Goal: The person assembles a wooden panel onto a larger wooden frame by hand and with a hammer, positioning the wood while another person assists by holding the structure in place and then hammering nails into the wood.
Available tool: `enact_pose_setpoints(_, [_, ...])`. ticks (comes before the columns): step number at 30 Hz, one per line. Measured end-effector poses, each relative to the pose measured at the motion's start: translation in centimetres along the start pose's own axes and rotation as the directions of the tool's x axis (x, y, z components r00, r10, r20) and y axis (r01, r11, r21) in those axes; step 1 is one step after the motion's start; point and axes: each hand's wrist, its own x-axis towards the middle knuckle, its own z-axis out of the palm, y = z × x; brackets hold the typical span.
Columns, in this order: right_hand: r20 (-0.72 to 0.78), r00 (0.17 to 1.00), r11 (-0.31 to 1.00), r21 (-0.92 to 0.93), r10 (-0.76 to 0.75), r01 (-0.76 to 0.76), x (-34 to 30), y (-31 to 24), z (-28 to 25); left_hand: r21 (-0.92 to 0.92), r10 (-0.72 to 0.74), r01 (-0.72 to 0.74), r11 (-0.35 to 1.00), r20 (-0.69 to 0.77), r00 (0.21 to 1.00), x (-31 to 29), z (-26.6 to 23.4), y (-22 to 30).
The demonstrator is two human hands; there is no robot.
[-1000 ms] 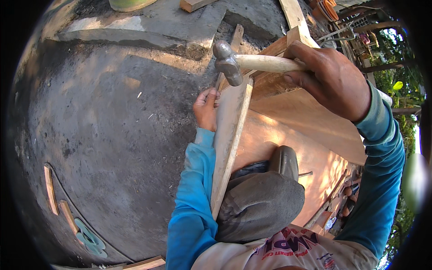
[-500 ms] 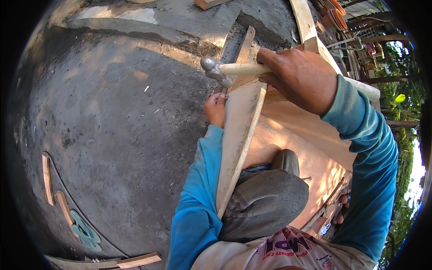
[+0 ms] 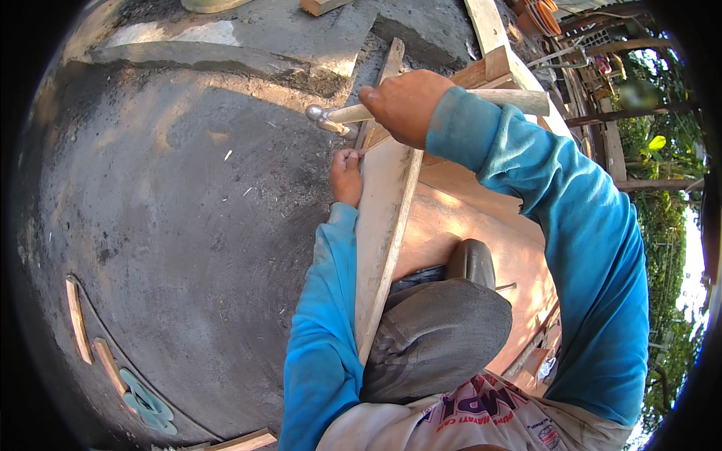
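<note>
My right hand (image 3: 410,109) is closed round the wooden handle of a ball-peen hammer (image 3: 348,114). The metal hammer head is just above the far left end of a long pale wooden board (image 3: 385,192); whether it touches anything I cannot tell. Under the hammer head, my left hand (image 3: 347,177) is at the board's left edge, thumb and fingertips pinched together. Anything between those fingertips is too small to make out. Beyond the board's far end, a narrow wooden strip (image 3: 390,64) runs away from me.
My bent knee (image 3: 451,331) is beside the board, over a brown wooden panel (image 3: 444,214). Dark ground (image 3: 188,203) spreads to the left, with wood offcuts (image 3: 79,319) and a pale green sandal (image 3: 147,402). A raised concrete ledge (image 3: 203,56) crosses the far side. Orange pots (image 3: 540,16) stand far right.
The right hand and hammer have moved left, and the handle's rear end has swung left and away from me. My left hand stays at the board's edge. The whole view has shifted slightly.
</note>
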Motion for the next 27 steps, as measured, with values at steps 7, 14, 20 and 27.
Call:
enact_pose_setpoints(7, [0.126, 0.991, 0.990, 0.129, 0.044, -0.060, -1.8, 0.7, -2.5, 0.186, 0.047, -0.056, 0.981, 0.051, 0.998, -0.4, 2.0, 1.9])
enact_pose_setpoints(14, [-0.054, 0.997, 0.969, 0.244, 0.053, -0.038, -2.7, 0.1, -2.7, 0.274, 0.043, -0.081, 0.958, 0.140, 0.989, 0.4, -2.1, -0.4])
enact_pose_setpoints(20, [-0.117, 0.991, 0.958, 0.284, 0.059, -0.023, -3.3, 0.8, -1.5, 0.299, -0.019, -0.013, 0.954, 0.105, 0.994, -1.4, -2.6, -0.2])
enact_pose_setpoints(27, [-0.177, 0.984, 0.961, 0.274, 0.003, 0.047, -2.3, 0.0, -2.3, 0.294, -0.028, 0.008, 0.956, 0.066, 0.997, -2.1, -4.4, 0.5])
